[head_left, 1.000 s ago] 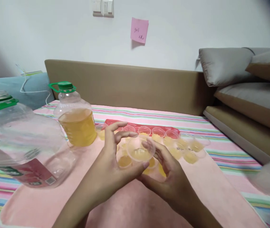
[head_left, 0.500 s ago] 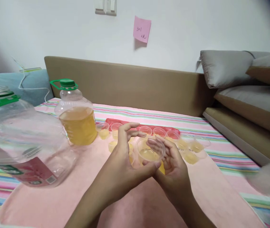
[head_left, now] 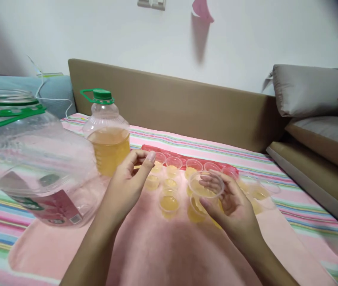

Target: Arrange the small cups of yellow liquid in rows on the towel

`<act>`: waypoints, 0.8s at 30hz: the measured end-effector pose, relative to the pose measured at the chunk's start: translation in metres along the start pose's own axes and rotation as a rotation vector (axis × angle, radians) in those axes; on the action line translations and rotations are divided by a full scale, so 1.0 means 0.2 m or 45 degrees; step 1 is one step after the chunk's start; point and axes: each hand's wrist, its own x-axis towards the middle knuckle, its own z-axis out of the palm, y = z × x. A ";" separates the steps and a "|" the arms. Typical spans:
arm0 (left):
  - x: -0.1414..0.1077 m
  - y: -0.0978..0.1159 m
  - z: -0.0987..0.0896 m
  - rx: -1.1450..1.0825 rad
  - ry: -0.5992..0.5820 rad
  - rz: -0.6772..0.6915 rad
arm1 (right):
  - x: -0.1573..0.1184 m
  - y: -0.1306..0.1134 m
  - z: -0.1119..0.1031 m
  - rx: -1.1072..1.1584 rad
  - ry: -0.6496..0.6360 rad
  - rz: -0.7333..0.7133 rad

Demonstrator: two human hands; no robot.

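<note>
My right hand [head_left: 234, 202] is closed around a clear plastic cup [head_left: 206, 186], lifted and tilted so its round mouth faces me. Its fingers curl behind the cup and the thumb lies at the near side. To the left, my left hand [head_left: 131, 178] hangs loosely curled, a gap between thumb and fingers and nothing seen in it. Between the hands stands a small clear cup of yellow liquid [head_left: 169, 203]. Another cup of yellow liquid [head_left: 196, 213] sits partly hidden below the held cup. Several more such cups, including one at the back [head_left: 173, 163], stand in rows.
A large clear jug [head_left: 47, 151] with a green handle stands at left. Behind it is a green-capped bottle of yellow liquid [head_left: 111, 147]. A red plastic strip [head_left: 163, 150] lies behind the cups on a pink cloth [head_left: 157, 254]. Grey cushions [head_left: 308, 91] are stacked at right.
My left hand has come away from the cup and moved left. The right hand keeps hold of the cup. The view has shifted, and the cups between the hands now show.
</note>
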 end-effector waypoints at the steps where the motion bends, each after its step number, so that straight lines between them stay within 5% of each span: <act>1: 0.00 0.00 -0.01 0.009 0.019 0.003 | 0.00 0.01 0.00 -0.028 -0.024 0.006; 24: -0.01 0.01 -0.03 0.031 -0.032 0.014 | 0.12 -0.07 -0.02 -0.751 -0.337 -0.225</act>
